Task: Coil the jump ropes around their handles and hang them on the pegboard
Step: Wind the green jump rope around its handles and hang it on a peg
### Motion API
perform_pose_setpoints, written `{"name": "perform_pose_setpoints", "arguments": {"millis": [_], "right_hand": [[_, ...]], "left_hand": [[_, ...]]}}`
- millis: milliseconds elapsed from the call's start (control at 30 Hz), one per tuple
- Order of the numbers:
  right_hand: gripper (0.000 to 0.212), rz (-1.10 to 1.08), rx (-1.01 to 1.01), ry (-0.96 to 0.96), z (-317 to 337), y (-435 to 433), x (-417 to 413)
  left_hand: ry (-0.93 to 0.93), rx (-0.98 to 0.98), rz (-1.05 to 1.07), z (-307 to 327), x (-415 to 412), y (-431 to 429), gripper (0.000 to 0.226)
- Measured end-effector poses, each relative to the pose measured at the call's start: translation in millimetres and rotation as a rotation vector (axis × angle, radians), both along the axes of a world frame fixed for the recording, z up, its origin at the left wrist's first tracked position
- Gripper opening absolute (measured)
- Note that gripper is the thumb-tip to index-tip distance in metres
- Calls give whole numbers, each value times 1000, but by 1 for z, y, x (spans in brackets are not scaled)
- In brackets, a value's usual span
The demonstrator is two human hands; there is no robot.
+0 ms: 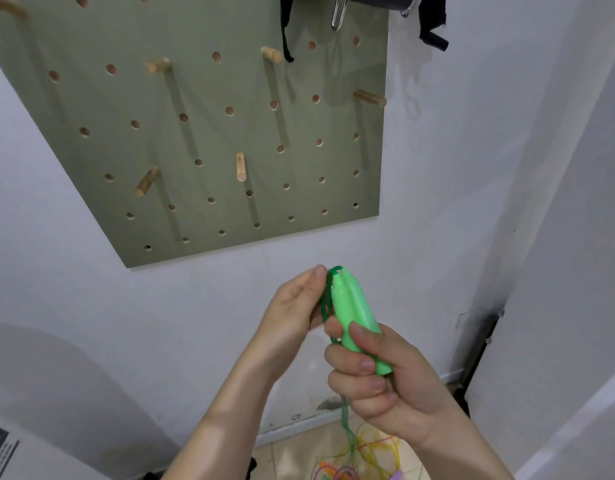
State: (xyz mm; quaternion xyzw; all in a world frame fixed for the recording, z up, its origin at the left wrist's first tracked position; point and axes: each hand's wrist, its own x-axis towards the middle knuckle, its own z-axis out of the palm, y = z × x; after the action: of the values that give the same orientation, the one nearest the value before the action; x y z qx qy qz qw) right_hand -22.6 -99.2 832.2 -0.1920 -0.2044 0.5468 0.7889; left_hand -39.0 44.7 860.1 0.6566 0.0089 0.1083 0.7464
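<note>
My right hand (375, 379) grips the two light green handles (356, 318) of a jump rope, held together and pointing up. The dark green cord (328, 296) loops out of the handle tips and down their left side. My left hand (295, 306) pinches that cord beside the tips. More green cord (346, 420) hangs blurred below my right hand. The olive pegboard (202, 133) with several wooden pegs (241, 167) hangs on the wall above my hands.
A tangle of yellow, orange and purple ropes (361, 459) lies on the floor below. Black straps (287, 29) and a metal hook (339, 13) hang at the board's top. A white rounded object (56, 393) stands at the lower left. A wall corner juts out at the right.
</note>
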Motion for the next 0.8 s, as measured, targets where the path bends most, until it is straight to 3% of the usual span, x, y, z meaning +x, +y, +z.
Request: {"name": "perform_pose_setpoints", "arguments": {"millis": [100,133,200,233,300,367,467,533,667,800], "right_hand": [[19,-105,-20,31,4,0,3],[25,-188,-102,33,4,1,4],[21,-382,-328,-73,1,2,6],[14,-460,-439,-164,1,2,7],[15,-588,-656,-369,0,1,10],[22,-713,-882,-668,3,1,14],[24,-741,-1185,-1234,9,2,19],[14,-645,-1304,-1490,15,4,19],[10,-331,-1418,-1779,30,6,17],[17,11,-1362,-1986,44,2,18]], "left_hand": [[89,53,94,-14,-2,-12,41],[81,211,146,-20,-1,-12,35],[74,710,167,-28,-1,-11,15],[101,1002,154,-28,-3,-11,18],[6,1489,251,-29,-10,-11,47],[-133,1742,277,-21,-22,-14,61],[-306,1895,308,-10,-30,-16,41],[-360,1908,224,1,-33,-12,36],[-480,1844,95,12,-33,5,33],[-417,1730,-54,22,-33,18,15]]}}
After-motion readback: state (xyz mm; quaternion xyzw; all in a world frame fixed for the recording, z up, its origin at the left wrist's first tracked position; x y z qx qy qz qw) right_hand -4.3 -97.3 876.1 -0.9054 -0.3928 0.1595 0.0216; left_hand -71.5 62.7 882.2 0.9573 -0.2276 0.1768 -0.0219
